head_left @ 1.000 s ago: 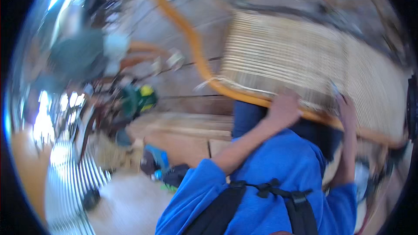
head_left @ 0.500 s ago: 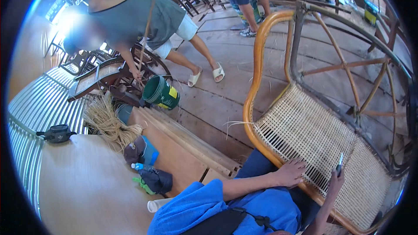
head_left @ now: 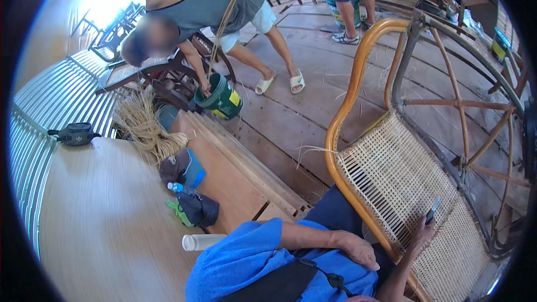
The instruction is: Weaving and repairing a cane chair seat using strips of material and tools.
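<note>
A rattan chair frame with a woven cane panel (head_left: 403, 173) leans across my lap, its glossy orange-brown edge pole running along the side nearest me. My right hand (head_left: 420, 236) is over the panel, gripping a dark-handled tool with a slim metal blade (head_left: 432, 211) that points away from me. My left hand (head_left: 359, 250) is off the weave, in front of my blue shirt, with its fingers curled together; whatever they may hold is hidden. Loose pale cane strands (head_left: 313, 149) stick out from the left edge of the panel.
Left of me are a wooden board (head_left: 106, 207), a black pouch (head_left: 75, 133), a cap (head_left: 174, 166), a dark cloth bundle (head_left: 198, 209) and a coil of cane (head_left: 142, 126). Further off, a person in a grey top (head_left: 218, 0) bends over a green bucket (head_left: 219, 98). Another person's legs (head_left: 347, 8) stand behind.
My left hand has lifted off the cane panel and drawn back toward my body. My right hand still holds the tool, shifted slightly left. The bending person's hand has reached the bucket's rim.
</note>
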The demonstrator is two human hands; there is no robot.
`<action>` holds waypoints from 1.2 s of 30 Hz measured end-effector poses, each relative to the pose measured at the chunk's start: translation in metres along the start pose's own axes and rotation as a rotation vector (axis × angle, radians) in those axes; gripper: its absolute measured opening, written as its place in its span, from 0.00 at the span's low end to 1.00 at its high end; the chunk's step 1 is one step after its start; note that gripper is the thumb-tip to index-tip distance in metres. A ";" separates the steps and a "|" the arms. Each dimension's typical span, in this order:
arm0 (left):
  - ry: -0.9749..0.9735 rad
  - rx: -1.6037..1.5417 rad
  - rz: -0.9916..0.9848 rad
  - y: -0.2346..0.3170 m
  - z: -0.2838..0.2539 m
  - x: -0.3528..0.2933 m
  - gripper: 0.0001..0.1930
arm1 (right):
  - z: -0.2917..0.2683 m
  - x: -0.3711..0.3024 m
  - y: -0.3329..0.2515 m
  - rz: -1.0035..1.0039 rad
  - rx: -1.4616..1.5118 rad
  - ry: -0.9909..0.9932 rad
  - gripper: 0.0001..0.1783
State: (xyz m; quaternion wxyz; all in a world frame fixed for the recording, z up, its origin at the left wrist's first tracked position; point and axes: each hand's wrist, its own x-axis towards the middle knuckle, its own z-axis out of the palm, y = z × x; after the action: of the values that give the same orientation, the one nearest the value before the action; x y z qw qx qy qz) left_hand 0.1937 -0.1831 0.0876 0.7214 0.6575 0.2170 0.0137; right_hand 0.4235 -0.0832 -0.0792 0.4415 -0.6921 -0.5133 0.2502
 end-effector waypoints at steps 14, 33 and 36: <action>-0.068 0.272 -0.223 0.008 0.004 0.006 0.36 | -0.002 0.000 0.011 0.069 0.120 -0.108 0.19; 0.057 0.290 -0.165 0.000 0.010 0.011 0.34 | 0.001 0.001 0.020 -0.013 -0.134 0.008 0.27; 0.023 0.329 -0.149 0.001 0.011 0.015 0.34 | 0.000 -0.001 0.007 0.045 -0.159 -0.036 0.25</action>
State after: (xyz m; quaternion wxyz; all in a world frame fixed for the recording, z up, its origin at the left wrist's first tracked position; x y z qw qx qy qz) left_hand 0.2108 -0.1887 0.0842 0.6007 0.7485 0.2726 -0.0682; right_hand 0.4268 -0.0845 -0.0858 0.3698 -0.7319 -0.5237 0.2311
